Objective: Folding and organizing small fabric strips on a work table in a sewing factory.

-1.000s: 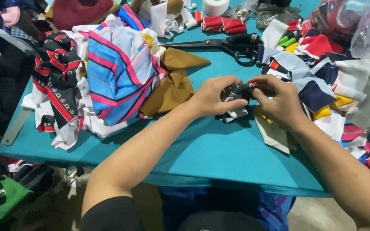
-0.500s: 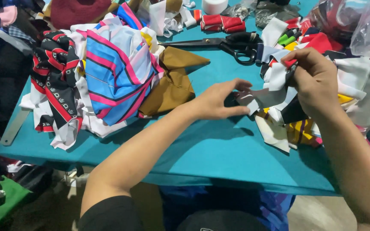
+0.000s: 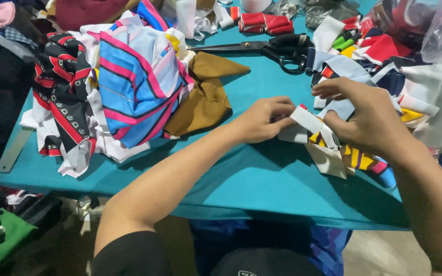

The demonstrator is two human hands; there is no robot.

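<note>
My left hand [image 3: 264,120] and my right hand [image 3: 367,115] meet over the teal table [image 3: 262,189], both pinching a small white fabric strip [image 3: 308,120] between them. The strip has a bit of red at its upper end. Under and right of my right hand lies a heap of mixed fabric scraps [image 3: 384,71] in white, blue, red and yellow. A cream scrap [image 3: 328,161] and a yellow patterned scrap [image 3: 359,159] lie just below my hands.
Black-handled scissors [image 3: 277,48] lie at the back of the table. A brown cloth [image 3: 205,97] and a blue-and-pink striped cloth [image 3: 134,82] sit left of my hands, beside a black-and-red cloth [image 3: 65,87]. A clear plastic bag [image 3: 436,25] is at the far right.
A second ago both hands held a dark scrap. My right hand then went right into the scrap heap and came back; now both hands hold a white strip.
</note>
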